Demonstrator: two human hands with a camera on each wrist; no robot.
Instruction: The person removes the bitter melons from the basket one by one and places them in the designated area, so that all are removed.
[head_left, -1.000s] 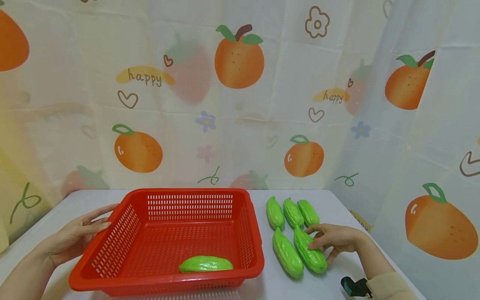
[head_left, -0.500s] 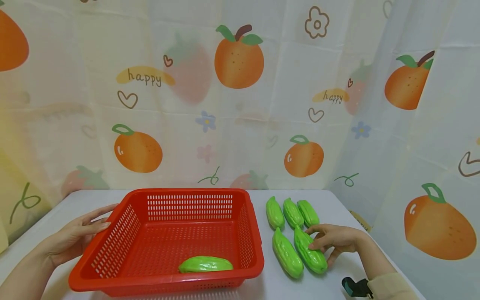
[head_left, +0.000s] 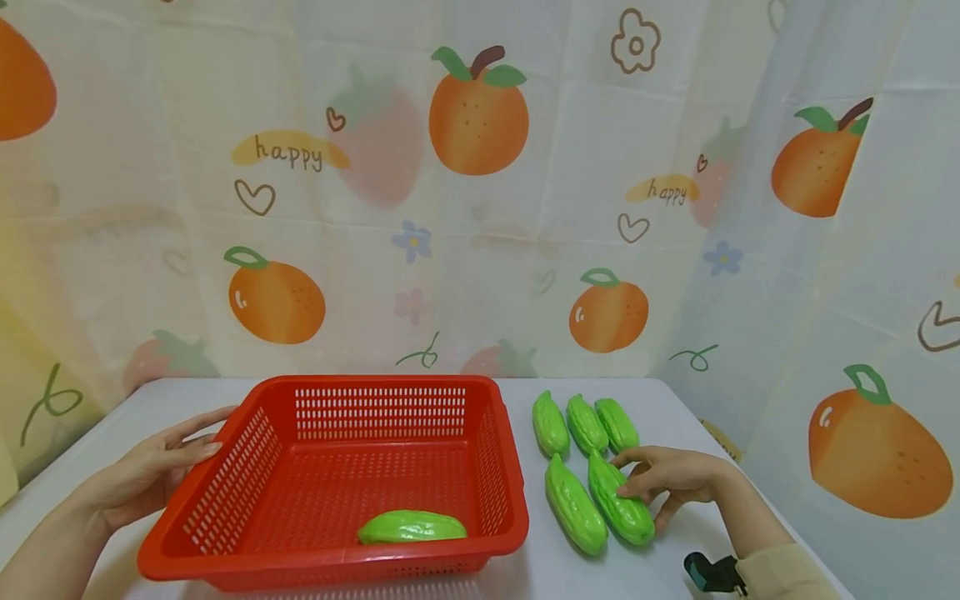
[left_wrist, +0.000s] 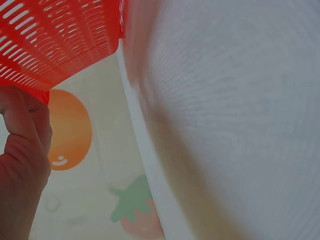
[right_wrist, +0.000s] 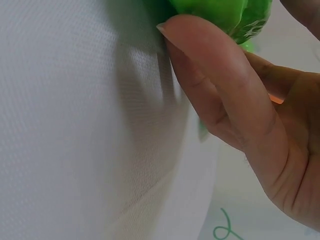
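Observation:
A red plastic basket [head_left: 330, 557] with slotted walls stands on the table. My left hand [head_left: 142, 475] grips its left rim; in the left wrist view the fingers [left_wrist: 22, 117] curl at the basket's edge. Inside, near the front wall, lies one bright green bitter melon [head_left: 412, 527], partly hidden by the rim. To the basket's right, my right hand [head_left: 671, 475] holds another bitter melon [head_left: 630, 523] with thumb and fingers around it. That one appears to lie on the table. In the right wrist view the thumb [right_wrist: 215, 55] touches its underside.
Beside the held one lies a bitter melon [head_left: 576, 508], and behind are three more: left [head_left: 551, 427], middle [head_left: 587, 425] and right [head_left: 617, 427]. A white cloth covers the table [head_left: 697, 437]. A fruit-print curtain [head_left: 480, 217] hangs behind it. A black device [head_left: 712, 573] sits at my right wrist.

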